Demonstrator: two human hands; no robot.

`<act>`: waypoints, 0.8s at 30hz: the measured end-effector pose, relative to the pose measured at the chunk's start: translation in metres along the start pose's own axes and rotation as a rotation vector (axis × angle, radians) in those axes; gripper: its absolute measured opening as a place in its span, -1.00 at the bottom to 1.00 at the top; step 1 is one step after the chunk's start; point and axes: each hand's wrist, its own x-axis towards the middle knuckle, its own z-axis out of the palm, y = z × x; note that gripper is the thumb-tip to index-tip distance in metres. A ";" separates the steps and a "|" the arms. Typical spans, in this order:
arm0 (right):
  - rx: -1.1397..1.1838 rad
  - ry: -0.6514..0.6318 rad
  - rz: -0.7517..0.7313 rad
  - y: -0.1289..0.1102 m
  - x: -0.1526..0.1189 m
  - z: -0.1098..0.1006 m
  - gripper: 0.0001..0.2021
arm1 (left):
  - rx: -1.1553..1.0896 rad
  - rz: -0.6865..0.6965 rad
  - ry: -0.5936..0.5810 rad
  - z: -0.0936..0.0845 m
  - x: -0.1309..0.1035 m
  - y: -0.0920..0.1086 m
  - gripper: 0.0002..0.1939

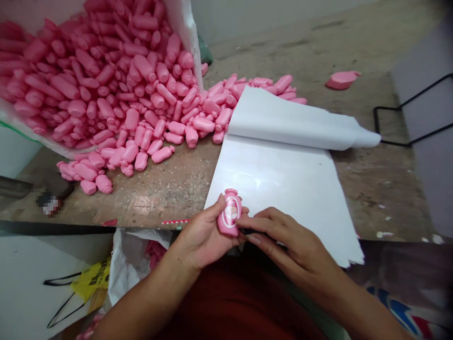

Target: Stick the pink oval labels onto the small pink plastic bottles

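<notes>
A small pink plastic bottle (224, 228) with a flared neck and a white oval design on its front lies in my left hand (208, 236). The left thumb and fingers grip its sides, neck pointing away from me. My right hand (288, 241) is at the bottle's lower right, its index fingertip touching the lower front. Its thumb and fingers are closed around something dark, mostly hidden, which I cannot make out. Under and beyond the hands is a stack of white sheets (283, 182), the top ones folded back at the far end.
A big white container (194, 45) on its side spills many pink bottles (141, 99) onto the worn table (170, 186). One pink piece (341, 80) lies far right, near a black wire frame (387, 109). Below the edge are a white sack (123, 264) and a yellow bag (94, 279).
</notes>
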 end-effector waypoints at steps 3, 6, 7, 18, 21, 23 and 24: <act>-0.110 0.070 -0.056 0.001 -0.004 0.000 -0.71 | 0.014 0.011 -0.005 0.001 0.000 0.000 -0.66; -0.145 0.105 -0.075 0.001 -0.006 0.003 -0.71 | 0.018 0.012 0.010 0.004 -0.001 0.000 -0.64; -0.151 0.100 -0.080 0.001 -0.006 0.004 -0.71 | 0.020 0.014 0.020 0.005 -0.001 -0.001 -0.64; -0.169 0.122 -0.050 0.002 -0.005 0.010 -0.71 | 0.018 0.012 0.007 0.005 0.004 -0.007 -0.64; 0.108 0.047 0.088 -0.003 -0.002 0.008 -0.74 | 0.000 0.020 -0.015 0.003 0.004 -0.007 -0.70; 0.268 0.010 0.176 -0.005 0.000 0.007 -0.77 | 0.000 0.037 -0.037 0.000 0.004 -0.008 -0.77; 0.321 0.004 0.210 -0.005 0.001 0.007 -0.77 | 0.006 0.048 -0.051 -0.001 0.003 -0.008 -0.79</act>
